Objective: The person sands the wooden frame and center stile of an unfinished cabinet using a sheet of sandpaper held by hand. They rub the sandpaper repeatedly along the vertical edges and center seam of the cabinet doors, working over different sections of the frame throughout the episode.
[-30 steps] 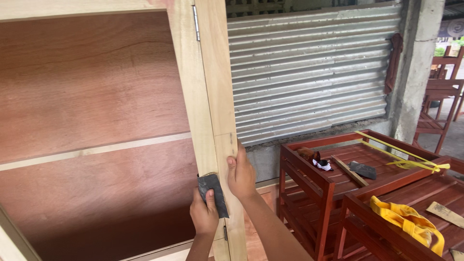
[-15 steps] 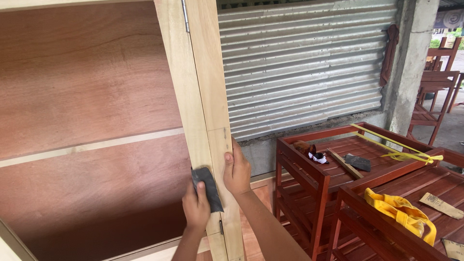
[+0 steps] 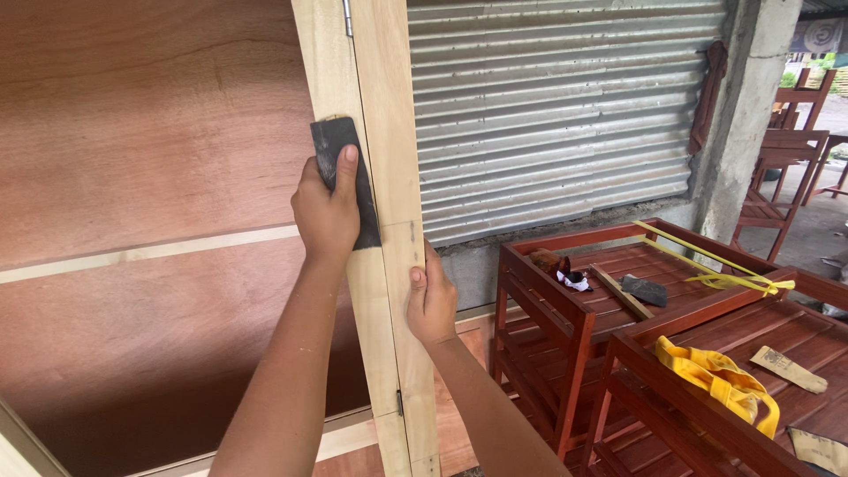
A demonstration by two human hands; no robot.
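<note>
My left hand point(image 3: 325, 212) presses a dark sheet of sandpaper point(image 3: 339, 146) flat against a pale upright wooden frame post point(image 3: 393, 132), about chest height. A little lower, my right hand point(image 3: 430, 300) grips the right edge of the same post with the thumb on its front face. The post borders a reddish plywood door panel point(image 3: 141, 141) crossed by a pale horizontal strip point(image 3: 150, 254). A metal hinge point(image 3: 347, 18) shows near the top of the post.
A corrugated metal wall point(image 3: 556, 106) stands behind. Red wooden shelf racks point(image 3: 671, 353) lie on their sides at the right, holding a yellow strap point(image 3: 715, 375), sandpaper scraps point(image 3: 789, 368) and a dark pad point(image 3: 644, 289). Chairs point(image 3: 786, 159) stand beyond a concrete pillar point(image 3: 751, 88).
My left hand has slid the sandpaper up the post, from beside my right hand to well above it. My right hand has stayed on the post's edge.
</note>
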